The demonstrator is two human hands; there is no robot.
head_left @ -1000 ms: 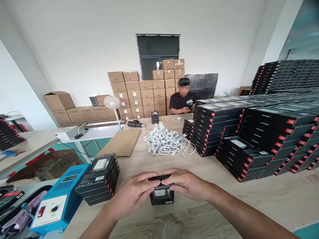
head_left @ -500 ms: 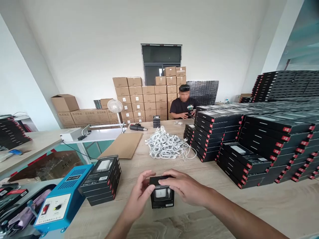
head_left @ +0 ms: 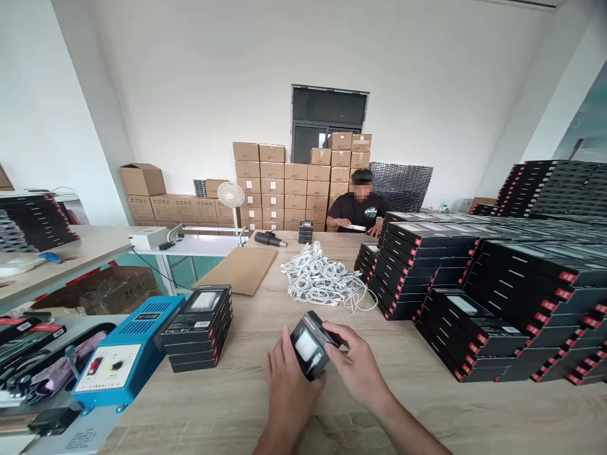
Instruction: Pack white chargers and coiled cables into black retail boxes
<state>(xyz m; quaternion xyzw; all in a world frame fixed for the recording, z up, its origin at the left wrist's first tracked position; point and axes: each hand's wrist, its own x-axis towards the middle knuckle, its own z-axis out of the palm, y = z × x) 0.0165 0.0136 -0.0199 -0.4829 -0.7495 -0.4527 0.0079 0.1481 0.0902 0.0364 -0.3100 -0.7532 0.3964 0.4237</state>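
I'm getting even, bright light across the white wall [head_left: 190, 82], only soft shadows on the bench [head_left: 165, 417], and wide-angle bowing toward the frame edges.

Black box [head_left: 310, 344], lower centre of frame, tilted, long axis rising toward the upper right. Front face shows a white product image [head_left: 306, 346]. Box is held by the left hand [head_left: 289, 395] from below and the right hand [head_left: 353, 366] at its side.

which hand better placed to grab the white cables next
Right, probably. The right hand only pinches the edge of the small black product box and sits nearer the tangled white cable pile, while the left hand bears the box from below.
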